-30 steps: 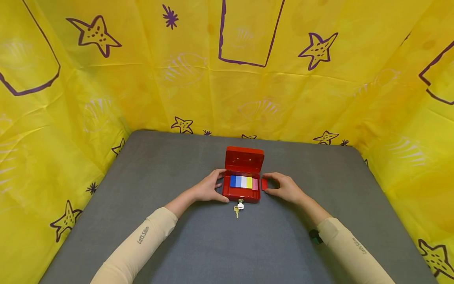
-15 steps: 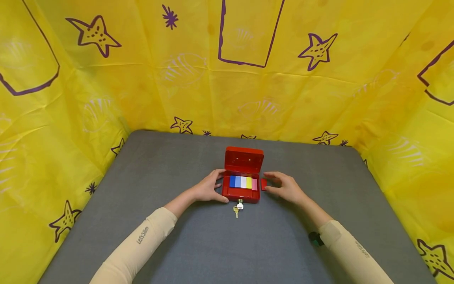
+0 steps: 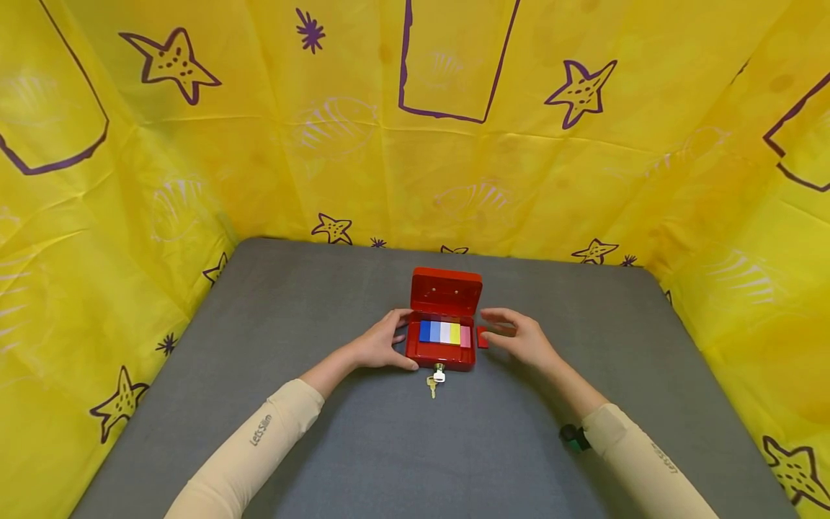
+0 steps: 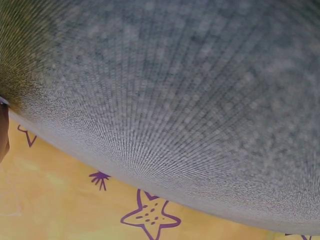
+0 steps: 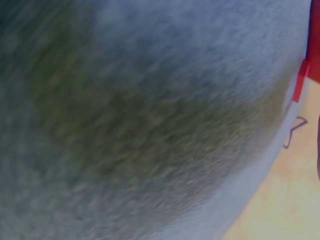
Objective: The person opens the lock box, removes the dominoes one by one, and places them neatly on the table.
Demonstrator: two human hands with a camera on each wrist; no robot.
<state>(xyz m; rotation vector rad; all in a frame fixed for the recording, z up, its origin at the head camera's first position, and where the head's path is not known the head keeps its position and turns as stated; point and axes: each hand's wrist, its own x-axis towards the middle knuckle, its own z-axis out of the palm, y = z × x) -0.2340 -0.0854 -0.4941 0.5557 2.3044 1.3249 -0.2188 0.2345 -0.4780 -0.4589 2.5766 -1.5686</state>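
A red metal box (image 3: 441, 355) stands with its lid (image 3: 447, 291) raised; a row of coloured blocks (image 3: 444, 332) lies inside, blue to pink. The left hand (image 3: 376, 344) holds the box's left side, thumb at the front corner and fingers toward the back. Just right of the box, a small red block (image 3: 483, 339) lies on the table. The right hand (image 3: 527, 342) is beside it, a fingertip or thumb at the block and the other fingers loosely extended behind. In the right wrist view, the red block (image 5: 301, 82) and box (image 5: 314, 45) show at the edge.
Keys (image 3: 432, 387) hang or lie at the lock on the box's front. The grey table (image 3: 415, 447) is bordered by yellow cloth (image 3: 415, 173) with starfish drawings at the back and sides. A dark band (image 3: 573, 437) is at the right wrist.
The right hand's fingers and thumb have loosened from around the red block and shifted slightly up. The left hand and box look the same.
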